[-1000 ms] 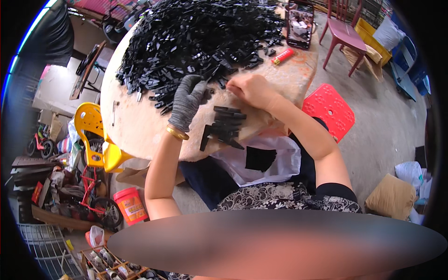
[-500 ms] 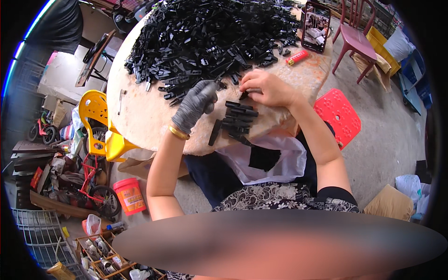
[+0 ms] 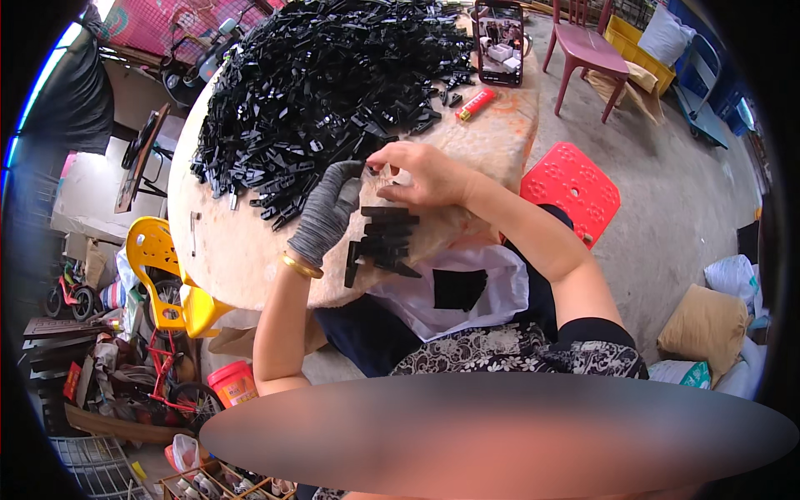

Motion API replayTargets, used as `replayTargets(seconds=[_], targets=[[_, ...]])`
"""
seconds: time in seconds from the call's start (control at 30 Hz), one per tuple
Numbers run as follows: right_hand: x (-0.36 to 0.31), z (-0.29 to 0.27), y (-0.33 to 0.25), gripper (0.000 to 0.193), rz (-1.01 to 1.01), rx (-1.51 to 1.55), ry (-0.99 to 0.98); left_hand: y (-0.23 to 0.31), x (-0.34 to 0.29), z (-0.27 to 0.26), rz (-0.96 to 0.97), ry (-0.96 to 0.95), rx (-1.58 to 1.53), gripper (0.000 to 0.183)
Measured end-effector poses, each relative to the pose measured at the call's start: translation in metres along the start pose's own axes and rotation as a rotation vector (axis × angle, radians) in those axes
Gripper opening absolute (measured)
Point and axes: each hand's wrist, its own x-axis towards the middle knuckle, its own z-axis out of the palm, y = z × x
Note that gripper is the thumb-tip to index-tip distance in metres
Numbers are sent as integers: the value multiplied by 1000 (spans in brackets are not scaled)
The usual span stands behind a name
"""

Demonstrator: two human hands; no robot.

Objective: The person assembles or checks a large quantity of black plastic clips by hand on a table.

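Note:
My left hand (image 3: pixel 327 208), in a grey knit glove with a gold bangle at the wrist, is over the table beside a heap of black plastic clips (image 3: pixel 325 92). Its fingertips are closed around a small dark piece (image 3: pixel 372 170), mostly hidden. My bare right hand (image 3: pixel 425 173) meets it there, index finger bent onto the same piece and thumb lower down. Just below my hands lie several black clips in a stacked row (image 3: pixel 388 233), with one standing apart at their left (image 3: pixel 352 265).
A phone (image 3: pixel 499 43) stands at the table's far right, near a red lighter (image 3: pixel 476 105). On my lap is a white bag (image 3: pixel 504 287) with a black patch. A red stool (image 3: pixel 573 196) is at the right, a yellow chair (image 3: pixel 154 262) at the left.
My right hand has moved left from above the clip row to meet my gloved hand, bringing the fingertips together. The whole view has shifted, with the table now further left and lower.

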Motion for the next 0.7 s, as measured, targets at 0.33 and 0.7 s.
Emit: replayTargets(seconds=[0.33,0.7], targets=[[0,1,4,21,-39,233,122,26,3,5,-52,-168,206,27],[-6,-2,12,20,-94,-229,-117,18,-12,-19,310,203,619,15]])
